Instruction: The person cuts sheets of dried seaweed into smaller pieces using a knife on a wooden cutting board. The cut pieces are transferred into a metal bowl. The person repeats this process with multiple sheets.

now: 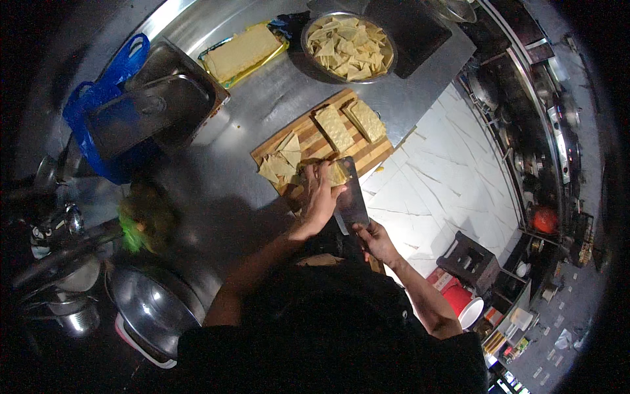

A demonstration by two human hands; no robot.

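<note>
My right hand (378, 242) grips the handle of a cleaver (353, 197), whose broad dark blade stands along the right end of a stack of cut tortilla-like sheets (338, 173). My left hand (319, 199) rests on that stack with bent fingers, holding it against the striped wooden cutting board (307, 120); the thumb is close to the blade. Part of the stack is hidden under the fingers. Left of it on the board lie loose triangular pieces (283, 160). Towards the far right of the board sit two rectangular stacks, a middle stack (334, 128) and an outer stack (365, 120).
A steel bowl (306, 47) full of triangles stands at the back of the steel table (256, 118). Beside it are an opened pack of pale sheets (242, 55), deep metal pans (197, 81) and a blue plastic bag (83, 106). A large metal bowl (150, 300) sits lower left.
</note>
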